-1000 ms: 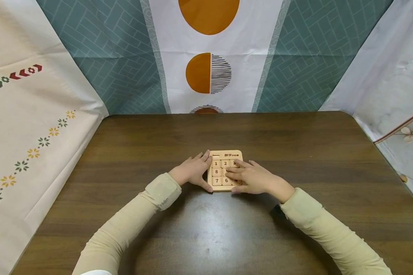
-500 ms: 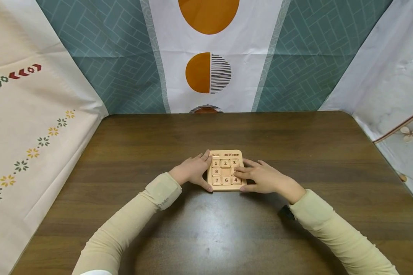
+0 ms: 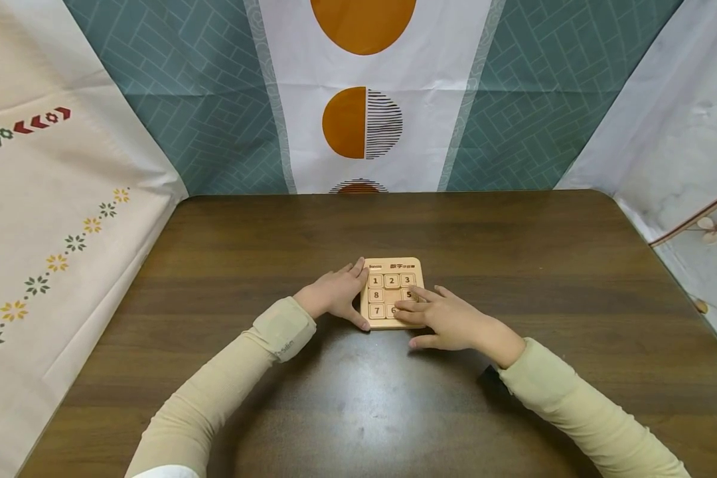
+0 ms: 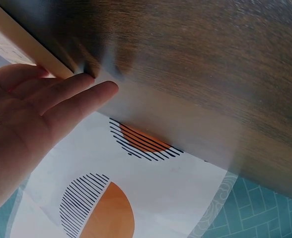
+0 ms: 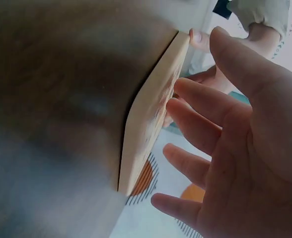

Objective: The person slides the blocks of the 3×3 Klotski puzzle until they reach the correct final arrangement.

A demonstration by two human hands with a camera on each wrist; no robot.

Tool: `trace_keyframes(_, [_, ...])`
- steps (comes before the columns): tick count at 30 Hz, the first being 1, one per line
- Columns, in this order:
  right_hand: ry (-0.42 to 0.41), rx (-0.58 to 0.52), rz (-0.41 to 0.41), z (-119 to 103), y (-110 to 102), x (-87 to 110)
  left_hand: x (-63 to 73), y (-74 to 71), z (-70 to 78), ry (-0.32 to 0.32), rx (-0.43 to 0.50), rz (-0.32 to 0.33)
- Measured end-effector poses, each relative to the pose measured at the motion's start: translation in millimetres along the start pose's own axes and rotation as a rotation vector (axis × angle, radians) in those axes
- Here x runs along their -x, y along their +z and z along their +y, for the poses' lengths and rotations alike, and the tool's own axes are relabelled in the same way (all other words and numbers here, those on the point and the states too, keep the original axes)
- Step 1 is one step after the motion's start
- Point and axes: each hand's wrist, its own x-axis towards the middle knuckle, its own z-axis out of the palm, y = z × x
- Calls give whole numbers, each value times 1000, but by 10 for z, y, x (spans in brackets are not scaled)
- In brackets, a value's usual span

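A light wooden number sliding puzzle [image 3: 385,325] lies flat on the table. Its top row reads 1, 2, 3; tile 8 [image 3: 376,295] and tile 5 [image 3: 409,295] flank a vacant centre slot. Below are tile 7 [image 3: 376,311] and tile 6, partly covered; the lower right corner tile is hidden by fingers. My left hand [image 3: 338,292] rests along the left edge, thumb at the lower corner, fairly straight fingers near the upper one. My right hand [image 3: 451,322] reaches over the lower right with spread fingers, fingertips at the bottom row, thumb off the board.
The brown wooden table [image 3: 263,239] extends around the puzzle on all sides. Patterned cloth [image 3: 203,133] hangs behind the far edge, and pale cloths [image 3: 66,219] hang at the left and right.
Tile 5 has slid right from the centre into the right column, leaving the centre slot vacant. My right hand moved right with it, then back left and nearer over the bottom row. Left hand stays.
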Motion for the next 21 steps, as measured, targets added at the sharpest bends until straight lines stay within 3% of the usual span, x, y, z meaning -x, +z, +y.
trace_keyframes(21, [63,19,-28,82,-24,-133,-10,20,-13,1,13,3])
